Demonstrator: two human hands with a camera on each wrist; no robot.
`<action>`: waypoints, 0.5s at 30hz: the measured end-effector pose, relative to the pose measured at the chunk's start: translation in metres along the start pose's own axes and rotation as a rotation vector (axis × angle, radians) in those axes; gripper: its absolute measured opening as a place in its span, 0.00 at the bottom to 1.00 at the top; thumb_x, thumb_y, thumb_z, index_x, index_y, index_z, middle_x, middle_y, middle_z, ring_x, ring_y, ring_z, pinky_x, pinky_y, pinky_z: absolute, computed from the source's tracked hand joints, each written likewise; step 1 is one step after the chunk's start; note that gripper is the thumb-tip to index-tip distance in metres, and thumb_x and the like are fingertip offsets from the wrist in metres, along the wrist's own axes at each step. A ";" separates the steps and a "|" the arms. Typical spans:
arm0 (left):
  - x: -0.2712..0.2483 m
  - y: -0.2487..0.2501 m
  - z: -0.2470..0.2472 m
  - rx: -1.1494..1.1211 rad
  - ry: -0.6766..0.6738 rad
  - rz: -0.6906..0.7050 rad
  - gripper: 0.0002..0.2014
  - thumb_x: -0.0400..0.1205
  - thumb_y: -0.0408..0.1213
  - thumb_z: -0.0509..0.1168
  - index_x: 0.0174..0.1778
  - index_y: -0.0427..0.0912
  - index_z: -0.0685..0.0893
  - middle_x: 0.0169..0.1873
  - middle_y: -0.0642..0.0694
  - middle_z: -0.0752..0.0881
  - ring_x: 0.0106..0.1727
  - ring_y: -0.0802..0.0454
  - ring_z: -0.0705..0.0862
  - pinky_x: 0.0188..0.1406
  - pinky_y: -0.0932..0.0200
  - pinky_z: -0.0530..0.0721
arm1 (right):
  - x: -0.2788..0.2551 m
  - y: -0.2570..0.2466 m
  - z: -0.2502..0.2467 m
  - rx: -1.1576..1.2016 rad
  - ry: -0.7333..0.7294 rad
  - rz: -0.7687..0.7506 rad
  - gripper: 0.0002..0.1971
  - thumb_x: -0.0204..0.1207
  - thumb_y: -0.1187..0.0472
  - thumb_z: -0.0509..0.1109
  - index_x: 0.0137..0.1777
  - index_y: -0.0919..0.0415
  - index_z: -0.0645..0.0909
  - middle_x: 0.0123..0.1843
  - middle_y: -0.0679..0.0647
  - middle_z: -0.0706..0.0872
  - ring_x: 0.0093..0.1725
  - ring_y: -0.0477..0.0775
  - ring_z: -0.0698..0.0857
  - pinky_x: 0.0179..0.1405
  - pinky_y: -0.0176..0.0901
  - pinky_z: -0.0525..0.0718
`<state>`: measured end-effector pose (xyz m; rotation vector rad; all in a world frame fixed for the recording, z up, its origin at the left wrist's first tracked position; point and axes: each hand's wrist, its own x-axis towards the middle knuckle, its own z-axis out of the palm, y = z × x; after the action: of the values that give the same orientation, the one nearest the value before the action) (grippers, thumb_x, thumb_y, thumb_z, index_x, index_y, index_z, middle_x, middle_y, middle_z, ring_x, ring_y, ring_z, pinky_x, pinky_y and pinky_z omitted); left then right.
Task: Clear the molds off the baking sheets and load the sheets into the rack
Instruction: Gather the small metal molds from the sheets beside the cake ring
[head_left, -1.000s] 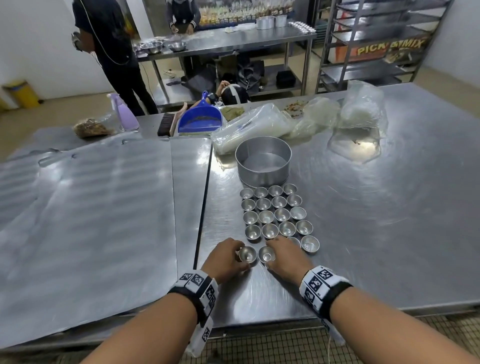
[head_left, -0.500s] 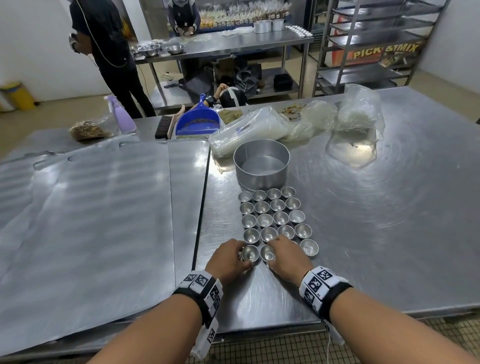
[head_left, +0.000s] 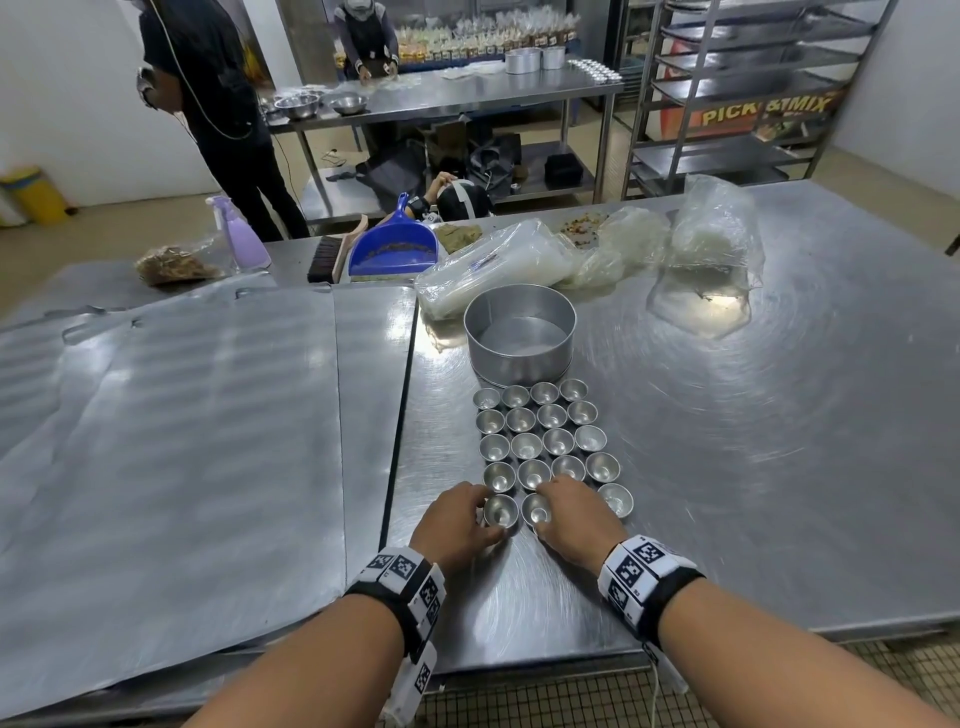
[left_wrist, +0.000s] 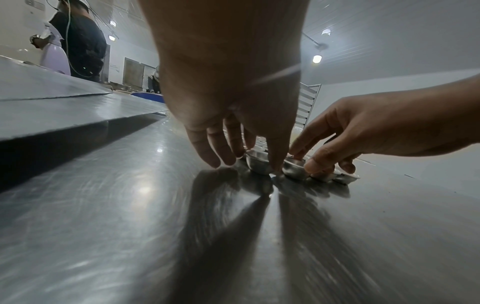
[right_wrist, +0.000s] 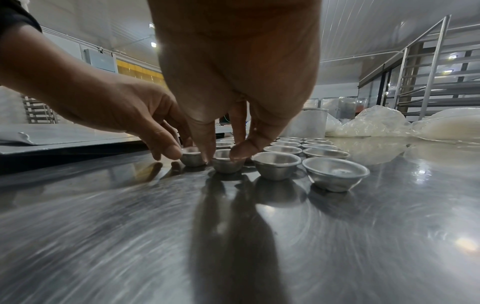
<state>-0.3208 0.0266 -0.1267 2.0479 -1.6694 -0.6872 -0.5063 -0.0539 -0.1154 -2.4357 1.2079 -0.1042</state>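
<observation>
Showing the steel table (head_left: 779, 467) as a parking surface: the baking sheets (head_left: 171, 441) lie flat well to the left of both hands, bare of molds, apparently freed for loading. The rack (head_left: 737, 93) stands far beyond the hands, across the room. Just beyond the fingertips, the round cake tin (head_left: 519, 338) heads a tight four-wide grid of small molds (head_left: 540, 431), packed rim to rim, probably to save space. The left hand (head_left: 457, 525) pinches the near-left mold (head_left: 501, 510) between thumb and curled fingers; the right hand (head_left: 576, 519) likewise pinches the adjacent mold (head_left: 536, 512), seemingly aligning both into the nearest row. To the right of the right hand sit two more molds (right_wrist: 335, 172) of that row.
</observation>
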 end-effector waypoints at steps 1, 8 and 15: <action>0.000 0.000 0.000 0.002 0.006 0.002 0.22 0.72 0.61 0.74 0.59 0.57 0.86 0.50 0.56 0.85 0.47 0.61 0.83 0.44 0.65 0.76 | 0.001 0.000 0.000 -0.002 0.005 -0.002 0.10 0.76 0.57 0.68 0.56 0.57 0.80 0.56 0.54 0.82 0.56 0.58 0.83 0.50 0.47 0.77; 0.001 -0.002 0.001 0.019 0.003 -0.019 0.20 0.72 0.56 0.75 0.59 0.58 0.86 0.50 0.56 0.85 0.48 0.59 0.83 0.49 0.59 0.81 | 0.003 0.003 0.002 -0.011 -0.013 0.008 0.14 0.75 0.56 0.68 0.60 0.56 0.82 0.58 0.54 0.82 0.57 0.60 0.84 0.55 0.51 0.82; 0.001 0.000 0.001 0.011 0.005 -0.023 0.20 0.72 0.56 0.74 0.58 0.57 0.86 0.51 0.54 0.86 0.49 0.58 0.84 0.52 0.56 0.84 | 0.004 0.004 0.003 -0.006 -0.008 0.018 0.12 0.75 0.56 0.68 0.57 0.55 0.82 0.57 0.53 0.83 0.56 0.59 0.83 0.54 0.50 0.81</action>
<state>-0.3212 0.0257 -0.1275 2.0775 -1.6533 -0.6817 -0.5061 -0.0578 -0.1197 -2.4274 1.2285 -0.0848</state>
